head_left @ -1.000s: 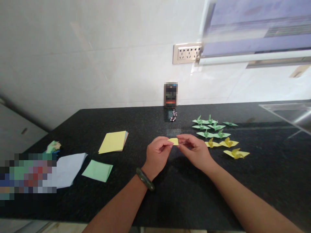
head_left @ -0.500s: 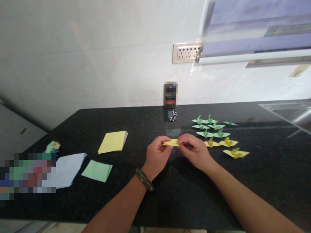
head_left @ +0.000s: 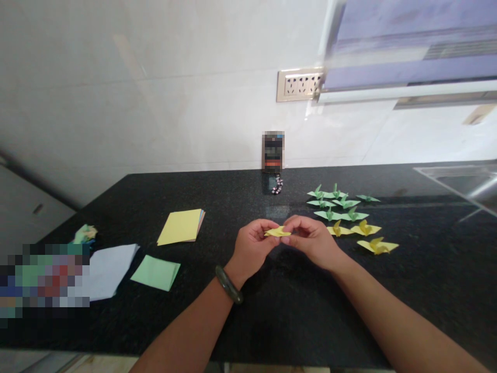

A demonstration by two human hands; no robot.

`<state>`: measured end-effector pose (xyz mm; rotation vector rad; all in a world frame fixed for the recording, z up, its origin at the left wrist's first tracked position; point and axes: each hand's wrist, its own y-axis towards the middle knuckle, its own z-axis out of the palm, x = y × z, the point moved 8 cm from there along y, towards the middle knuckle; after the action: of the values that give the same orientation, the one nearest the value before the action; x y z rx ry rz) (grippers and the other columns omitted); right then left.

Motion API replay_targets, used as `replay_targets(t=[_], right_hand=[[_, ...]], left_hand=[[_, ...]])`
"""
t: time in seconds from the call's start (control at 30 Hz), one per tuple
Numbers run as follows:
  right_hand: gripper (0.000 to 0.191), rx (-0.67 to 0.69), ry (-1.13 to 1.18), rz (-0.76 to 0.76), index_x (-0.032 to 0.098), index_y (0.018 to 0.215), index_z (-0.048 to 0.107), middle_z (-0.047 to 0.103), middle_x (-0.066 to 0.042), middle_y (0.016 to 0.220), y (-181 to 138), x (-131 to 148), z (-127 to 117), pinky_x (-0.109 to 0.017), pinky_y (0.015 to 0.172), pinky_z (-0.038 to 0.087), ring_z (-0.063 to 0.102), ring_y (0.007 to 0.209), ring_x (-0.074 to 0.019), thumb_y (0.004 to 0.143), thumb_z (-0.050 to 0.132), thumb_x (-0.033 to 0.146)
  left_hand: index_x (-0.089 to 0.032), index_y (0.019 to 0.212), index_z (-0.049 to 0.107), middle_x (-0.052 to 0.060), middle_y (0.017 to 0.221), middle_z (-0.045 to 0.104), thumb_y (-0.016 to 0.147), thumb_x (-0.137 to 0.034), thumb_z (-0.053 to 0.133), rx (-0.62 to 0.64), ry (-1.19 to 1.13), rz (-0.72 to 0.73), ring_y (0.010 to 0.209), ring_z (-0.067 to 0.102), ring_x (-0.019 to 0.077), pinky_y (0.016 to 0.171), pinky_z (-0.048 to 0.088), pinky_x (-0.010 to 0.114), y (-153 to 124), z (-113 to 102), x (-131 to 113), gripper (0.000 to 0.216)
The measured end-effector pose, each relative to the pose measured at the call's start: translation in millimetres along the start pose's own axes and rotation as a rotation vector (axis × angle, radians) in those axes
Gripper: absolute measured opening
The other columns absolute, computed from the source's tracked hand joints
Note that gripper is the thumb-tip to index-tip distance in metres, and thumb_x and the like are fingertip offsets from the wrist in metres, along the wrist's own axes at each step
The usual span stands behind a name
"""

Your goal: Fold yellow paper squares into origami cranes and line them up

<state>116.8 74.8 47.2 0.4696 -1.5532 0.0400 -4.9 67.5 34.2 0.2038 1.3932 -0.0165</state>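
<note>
Between my two hands is a small piece of folded yellow origami paper [head_left: 277, 232], held up over the dark counter. My left hand [head_left: 254, 248], with a dark bangle at the wrist, pinches its left side. Thumb and forefinger of my right hand [head_left: 310, 241] are closed on its right side; the fingers partly cover it. Just right of my right hand stand three yellow paper cranes [head_left: 365, 228], with several green paper cranes [head_left: 330, 213] in rows behind them.
Left on the black counter [head_left: 217, 197] lie a stack of yellow-topped paper squares [head_left: 180, 227], green paper [head_left: 156, 273], white sheets [head_left: 111, 272] and a blurred-out colourful item [head_left: 46, 280]. A pixelated phone-like object [head_left: 273, 152] leans on the wall. A sink edge [head_left: 454, 189] is far right.
The folded yellow paper has turned slightly in my fingers and more of it shows. My right thumb has shifted to its lower edge. Things on the counter stay put.
</note>
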Motion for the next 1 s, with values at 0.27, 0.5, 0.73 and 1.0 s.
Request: replay_targets(t=[0.27, 0.5, 0.73, 1.0], right_hand=[[0.017, 0.011, 0.084, 0.117, 0.015, 0.075, 0.066, 0.064, -0.001, 0.067, -0.4, -6.4, 0.1, -0.025, 0.059, 0.042, 0.055, 0.060, -0.0108, 0.063, 0.074, 0.025], [0.017, -0.002, 0.113, 0.133, 0.016, 0.075, 0.068, 0.065, -0.001, 0.067, -0.2, -6.4, -1.9, -0.025, 0.059, 0.042, 0.055, 0.060, -0.0106, 0.062, 0.075, 0.024], [0.014, 0.003, 0.115, 0.102, 0.016, 0.075, 0.068, 0.064, -0.001, 0.067, -0.2, -7.7, -2.4, -0.025, 0.059, 0.042, 0.054, 0.060, -0.0108, 0.065, 0.073, 0.025], [0.013, 0.018, -0.003, -0.006, 0.017, 0.080, 0.067, 0.064, -0.003, 0.076, 0.9, -1.7, -3.2, -0.030, 0.067, 0.045, 0.058, 0.070, -0.0146, 0.070, 0.069, 0.025]], left_hand=[[-0.014, 0.078, 0.063, 0.001, 0.070, 0.067, 0.062, -0.018, 0.071, 0.059, -0.012, -0.032, 0.061, 0.059, 0.0102, 0.059, 0.046, 0.022, 0.0, 2.3, -2.9, 0.019], [-0.014, 0.081, 0.065, 0.002, 0.072, 0.068, 0.064, -0.022, 0.071, 0.083, -0.029, -0.028, 0.064, 0.061, 0.0113, 0.062, 0.047, 0.023, -0.8, 2.9, -1.9, 0.020], [-0.014, 0.081, 0.065, 0.002, 0.069, 0.067, 0.063, -0.023, 0.072, 0.075, -0.065, -0.049, 0.062, 0.060, 0.0107, 0.062, 0.048, 0.023, -1.5, 2.4, -2.7, 0.021], [-0.014, 0.084, 0.066, 0.003, 0.074, 0.067, 0.071, -0.020, 0.062, 0.063, -0.170, -0.185, 0.060, 0.059, 0.0093, 0.061, 0.049, 0.023, -1.3, 0.6, 9.8, 0.015]])
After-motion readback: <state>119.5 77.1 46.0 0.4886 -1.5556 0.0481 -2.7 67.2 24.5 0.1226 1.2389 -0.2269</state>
